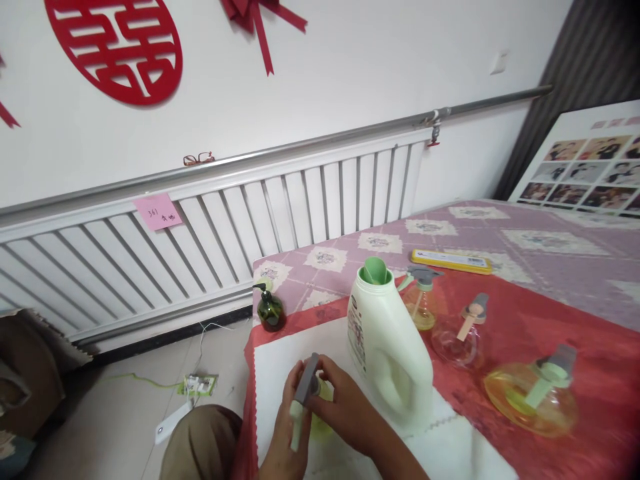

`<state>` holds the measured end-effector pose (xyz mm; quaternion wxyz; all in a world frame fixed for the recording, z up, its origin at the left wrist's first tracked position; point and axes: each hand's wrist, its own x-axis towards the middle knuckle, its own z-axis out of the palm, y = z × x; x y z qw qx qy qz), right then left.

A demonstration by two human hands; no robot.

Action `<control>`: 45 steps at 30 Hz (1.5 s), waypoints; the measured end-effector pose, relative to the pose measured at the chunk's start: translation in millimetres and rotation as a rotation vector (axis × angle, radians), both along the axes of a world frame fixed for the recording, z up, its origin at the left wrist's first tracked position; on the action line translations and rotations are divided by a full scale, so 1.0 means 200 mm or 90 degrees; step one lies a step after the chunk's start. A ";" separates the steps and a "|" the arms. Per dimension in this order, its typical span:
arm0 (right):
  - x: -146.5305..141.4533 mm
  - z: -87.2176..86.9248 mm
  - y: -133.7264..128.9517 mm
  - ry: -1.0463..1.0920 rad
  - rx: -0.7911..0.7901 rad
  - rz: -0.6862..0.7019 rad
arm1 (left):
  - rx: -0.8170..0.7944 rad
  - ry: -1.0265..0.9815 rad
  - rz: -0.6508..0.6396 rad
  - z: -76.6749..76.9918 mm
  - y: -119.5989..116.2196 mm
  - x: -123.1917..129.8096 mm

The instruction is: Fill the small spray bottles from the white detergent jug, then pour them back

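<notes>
Both of my hands are closed around a spray bottle over the white cloth, low in the middle of the view. Its grey spray head with a pale green trigger points up between my fingers, and yellowish liquid shows below. My left hand wraps the near left side, by the trigger. On the right side, my right hand has its fingers at the neck, just under the head. Right beside it stands a large pale green detergent jug with a green pouring spout and no cap on.
Three more clear spray bottles stand on the red cloth: one behind the jug, one in the middle, one with amber liquid. A dark green pump bottle is near the left edge. A yellow flat box lies behind.
</notes>
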<state>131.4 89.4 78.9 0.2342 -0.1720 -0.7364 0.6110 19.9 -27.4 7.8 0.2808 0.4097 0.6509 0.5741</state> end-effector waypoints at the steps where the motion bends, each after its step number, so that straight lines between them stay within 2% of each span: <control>1: -0.01 0.00 -0.01 -0.004 -0.015 -0.014 | -0.021 0.004 0.004 -0.01 -0.01 0.00; 3: -0.04 -0.01 -0.04 -0.008 -0.043 -0.049 | -0.050 0.023 0.007 -0.02 -0.01 0.01; 7: -0.07 -0.01 -0.08 -0.039 -0.051 -0.109 | -0.025 0.061 -0.007 0.01 -0.01 0.02; 11: -0.02 0.01 -0.04 -0.046 -0.080 -0.037 | -0.034 0.051 0.000 0.01 0.00 0.03; 15: 0.03 0.02 0.01 0.013 -0.024 0.045 | -0.064 0.054 0.017 0.01 -0.01 0.04; 18: 0.01 0.02 0.00 0.020 -0.006 0.017 | -0.033 0.074 0.011 0.06 0.00 0.06; 23: -0.03 0.01 -0.05 -0.058 -0.007 -0.084 | 0.029 0.086 -0.003 0.10 0.00 0.07; 26: -0.02 0.01 -0.04 -0.059 -0.029 -0.047 | 0.043 0.089 -0.006 0.09 0.00 0.06; 30: 0.01 0.02 0.00 0.032 0.000 0.045 | 0.015 0.077 0.014 0.08 0.00 0.06; 32: 0.01 0.01 0.00 0.042 0.015 0.035 | 0.021 0.078 0.017 0.08 0.00 0.06; 36: -0.03 -0.02 -0.03 -0.016 0.003 -0.058 | 0.051 0.087 0.012 0.07 0.00 0.06; 39: -0.04 -0.02 -0.05 -0.052 -0.003 -0.091 | 0.059 0.086 0.014 0.08 0.00 0.05; 45: 0.00 0.04 -0.03 -0.012 0.017 -0.003 | 0.040 0.095 0.006 0.08 0.00 0.05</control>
